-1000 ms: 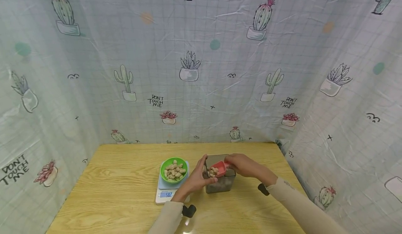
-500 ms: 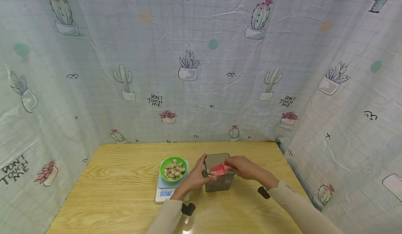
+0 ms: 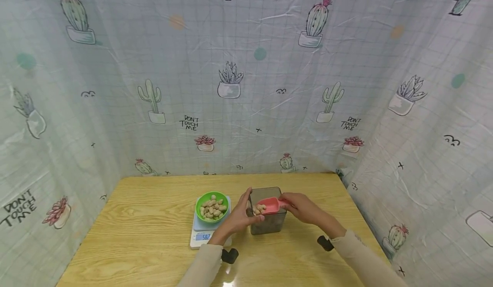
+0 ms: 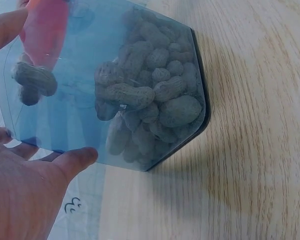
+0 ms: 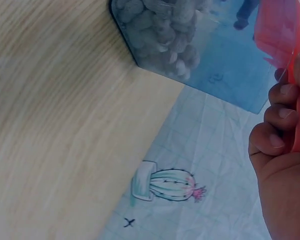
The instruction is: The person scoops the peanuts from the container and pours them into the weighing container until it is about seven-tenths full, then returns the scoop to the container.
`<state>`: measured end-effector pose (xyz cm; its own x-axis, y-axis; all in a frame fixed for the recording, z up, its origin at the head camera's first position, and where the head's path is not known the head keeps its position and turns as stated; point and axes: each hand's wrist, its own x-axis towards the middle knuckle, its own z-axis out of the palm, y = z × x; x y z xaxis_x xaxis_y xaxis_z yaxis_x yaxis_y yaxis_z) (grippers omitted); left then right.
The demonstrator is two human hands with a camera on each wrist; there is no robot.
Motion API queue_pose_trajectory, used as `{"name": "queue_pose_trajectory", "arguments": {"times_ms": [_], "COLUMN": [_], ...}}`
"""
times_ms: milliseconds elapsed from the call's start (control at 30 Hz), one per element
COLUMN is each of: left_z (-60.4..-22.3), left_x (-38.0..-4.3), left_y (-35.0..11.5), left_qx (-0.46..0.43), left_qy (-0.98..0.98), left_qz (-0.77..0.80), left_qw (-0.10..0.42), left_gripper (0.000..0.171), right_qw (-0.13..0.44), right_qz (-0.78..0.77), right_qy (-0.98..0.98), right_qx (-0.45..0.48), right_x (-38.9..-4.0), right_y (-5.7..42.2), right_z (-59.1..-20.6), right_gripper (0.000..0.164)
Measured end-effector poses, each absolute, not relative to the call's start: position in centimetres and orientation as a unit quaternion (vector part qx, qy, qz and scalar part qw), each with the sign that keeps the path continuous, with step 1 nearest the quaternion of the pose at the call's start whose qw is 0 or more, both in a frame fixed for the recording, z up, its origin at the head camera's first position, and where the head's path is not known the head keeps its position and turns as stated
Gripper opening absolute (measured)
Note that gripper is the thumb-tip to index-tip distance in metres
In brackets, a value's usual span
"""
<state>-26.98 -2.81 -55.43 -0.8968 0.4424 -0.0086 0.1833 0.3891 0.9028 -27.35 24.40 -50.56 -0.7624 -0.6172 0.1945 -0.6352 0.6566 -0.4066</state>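
My left hand (image 3: 239,218) holds the left side of a clear grey box (image 3: 267,227), its thumb along the near wall. Peanuts in their shells (image 4: 145,95) fill the box's lower part. In my right hand (image 3: 304,207) is the handle of a red scoop (image 3: 271,204), the fingers curled round it (image 5: 285,175). The scoop is at the box's opening, its mouth toward my left hand. A few peanuts (image 3: 259,209) lie at that mouth. Left of the box, a green bowl (image 3: 198,213) of peanuts sits on a white kitchen scale (image 3: 196,242).
The scale's display (image 3: 203,237) appears to read 582; any decimal point is too small to tell. Everything stands on a wood-grain table (image 3: 146,227). A cactus-print curtain (image 3: 250,120) hangs behind the table and along both sides.
The scoop has tipped and then levelled, with fewer peanuts in it than a second ago. My right hand has shifted slightly right and down. My left hand keeps its hold on the box.
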Motion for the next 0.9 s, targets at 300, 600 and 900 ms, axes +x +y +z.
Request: {"name": "queue_pose_trajectory", "arguments": {"times_ms": [300, 600, 900], "left_z": [-55.3, -55.3, -55.2], "left_x": [-27.1, -27.1, -27.0], "left_y": [-2.9, -2.9, -3.0], "left_qx": [0.196, 0.201, 0.211], "left_qy": [0.815, 0.812, 0.811], "left_qz": [0.530, 0.533, 0.532], "left_qw": [0.127, 0.131, 0.120], "left_gripper": [0.108, 0.106, 0.112], "right_qw": [0.018, 0.044, 0.061], "right_qz": [0.311, 0.356, 0.344], "right_qy": [-0.894, -0.878, -0.892], "right_qx": [0.321, 0.316, 0.286], "right_x": [-27.1, -27.1, -27.0], "right_y": [25.0, 25.5, 26.2], "right_z": [-51.7, -52.3, -51.1], "right_gripper": [0.015, 0.015, 0.017]}}
